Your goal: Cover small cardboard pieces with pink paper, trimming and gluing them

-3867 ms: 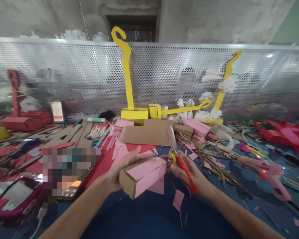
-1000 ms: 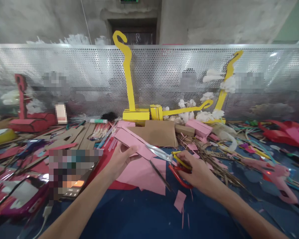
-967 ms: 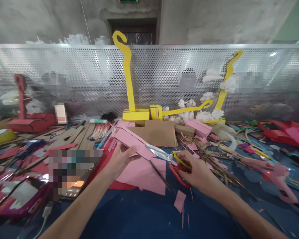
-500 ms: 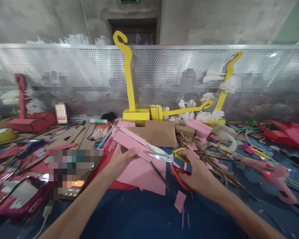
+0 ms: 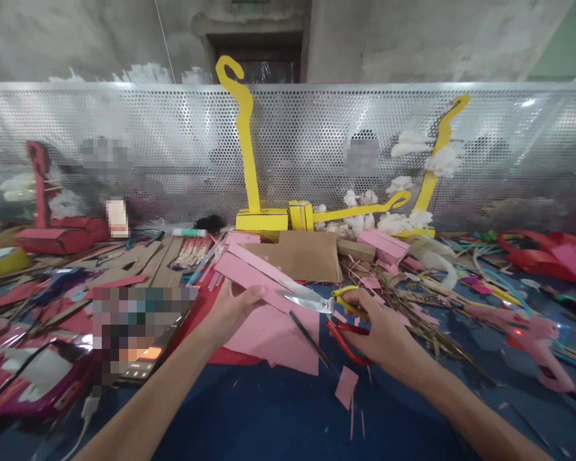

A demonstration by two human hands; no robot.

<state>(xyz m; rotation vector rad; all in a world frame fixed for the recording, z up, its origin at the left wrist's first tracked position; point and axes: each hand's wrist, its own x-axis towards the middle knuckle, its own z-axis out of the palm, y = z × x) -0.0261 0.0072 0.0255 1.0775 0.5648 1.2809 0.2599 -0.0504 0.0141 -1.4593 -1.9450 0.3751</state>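
A pink paper strip [image 5: 249, 276] is pinched in my left hand [image 5: 235, 308], thumb on top and the other fingers partly hidden behind it. My right hand [image 5: 381, 330] grips a pair of scissors [image 5: 324, 305] by its yellow and red handles. The blades are parted and sit around the right part of the strip. Beneath lies a larger pink sheet [image 5: 278, 339] on a red sheet [image 5: 196, 339], with a thin dark stick [image 5: 310, 339] across the pink one. A small pink scrap [image 5: 347, 387] rests on the blue table nearer me.
Yellow hook-shaped paper pieces on boxes [image 5: 262, 220] stand along a perforated metal screen [image 5: 173, 141]. A pink glue gun [image 5: 523, 333] lies at the right, its light lit. Brown cardboard [image 5: 312, 256] is behind my hands; a phone-like device [image 5: 148, 358] lies left.
Hardly anything differs. Both hands, the strip and the scissors hold nearly the same places, and the whole view has shifted very slightly.
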